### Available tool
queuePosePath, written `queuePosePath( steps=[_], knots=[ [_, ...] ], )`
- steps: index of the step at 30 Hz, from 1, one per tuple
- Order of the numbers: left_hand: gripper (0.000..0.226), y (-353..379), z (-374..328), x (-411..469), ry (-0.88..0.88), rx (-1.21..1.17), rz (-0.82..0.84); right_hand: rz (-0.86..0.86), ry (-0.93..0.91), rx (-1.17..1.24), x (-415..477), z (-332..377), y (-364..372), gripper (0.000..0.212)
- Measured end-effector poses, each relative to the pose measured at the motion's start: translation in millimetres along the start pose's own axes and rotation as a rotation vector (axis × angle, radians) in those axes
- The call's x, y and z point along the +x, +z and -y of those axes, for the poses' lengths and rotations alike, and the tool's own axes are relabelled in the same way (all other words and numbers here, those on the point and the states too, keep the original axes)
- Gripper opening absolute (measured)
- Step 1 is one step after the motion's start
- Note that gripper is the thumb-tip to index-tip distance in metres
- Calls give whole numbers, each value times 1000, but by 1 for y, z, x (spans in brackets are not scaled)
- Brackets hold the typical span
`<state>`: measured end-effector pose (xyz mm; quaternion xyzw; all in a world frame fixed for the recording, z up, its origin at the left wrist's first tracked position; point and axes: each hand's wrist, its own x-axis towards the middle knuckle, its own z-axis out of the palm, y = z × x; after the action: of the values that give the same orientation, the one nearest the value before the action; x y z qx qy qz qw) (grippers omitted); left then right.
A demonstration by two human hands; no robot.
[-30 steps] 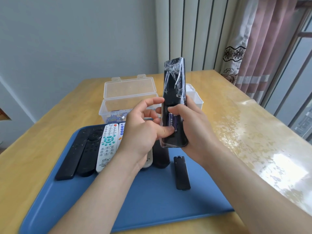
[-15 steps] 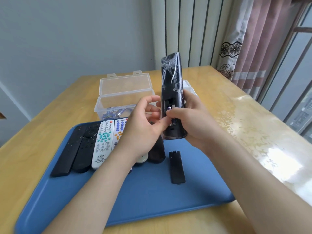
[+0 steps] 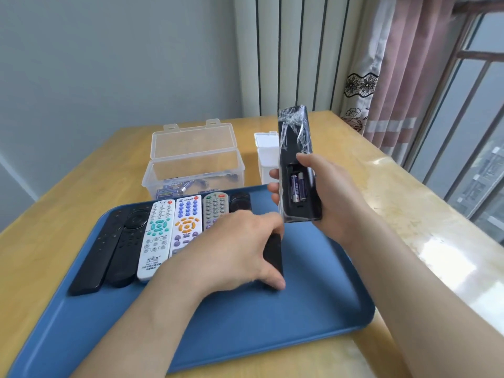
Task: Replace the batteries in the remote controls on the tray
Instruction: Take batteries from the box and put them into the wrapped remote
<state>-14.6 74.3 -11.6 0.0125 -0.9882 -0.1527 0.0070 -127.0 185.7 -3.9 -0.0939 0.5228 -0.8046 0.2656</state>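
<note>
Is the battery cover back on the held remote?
No, the compartment of the remote is open with batteries showing; the left hand grips the cover.

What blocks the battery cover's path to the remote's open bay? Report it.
Nothing visible. Open air lies between the battery cover in the left hand and the open bay; the right hand grips the remote's sides.

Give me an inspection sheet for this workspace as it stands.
Surface: glossy wooden table carrying a blue plastic tray.
Job's things: film-wrapped black remote control held upright, compartment open, two purple batteries inside; black battery cover low over the tray; other remote controls in a row on the tray.
Clutter: open clear plastic box holding loose batteries; white box, partly hidden.
Hands: left hand grips the cover; right hand holds the wrapped remote.
Cables: nothing seen.
Surroundings: pink curtain, window railing.
</note>
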Motion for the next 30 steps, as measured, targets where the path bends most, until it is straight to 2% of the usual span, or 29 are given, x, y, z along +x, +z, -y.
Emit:
queuePosePath(
  steps=[3, 5, 8, 10, 14, 24, 30],
  knots=[
    [16, -13, 1, -5, 19, -452, -51, 9, 32, 12, -1, 0, 2, 41],
    [9, -22, 7, -7, 74, -776, -122, 10, 41, -6, -2, 0, 4, 42],
    [11, -23, 16, -1, 102, -1049, -408, 26, 45, -60, -6, -2, 7, 40],
    [18, -17, 18, 4, 61, -1037, -523, 60, 40, -113, -8, -5, 11, 42],
    [21, -10, 16, 7, 71, -966, -573, 104, 10, -131, -11, -10, 17, 38],
    [28, -7, 15, 9, 81, -889, -529, 123, 3, -163, -15, -14, 22, 42],
    [33, -2, 14, 11, 112, -716, -589, 119, -26, -130, -17, -17, 23, 33]
  ],
)
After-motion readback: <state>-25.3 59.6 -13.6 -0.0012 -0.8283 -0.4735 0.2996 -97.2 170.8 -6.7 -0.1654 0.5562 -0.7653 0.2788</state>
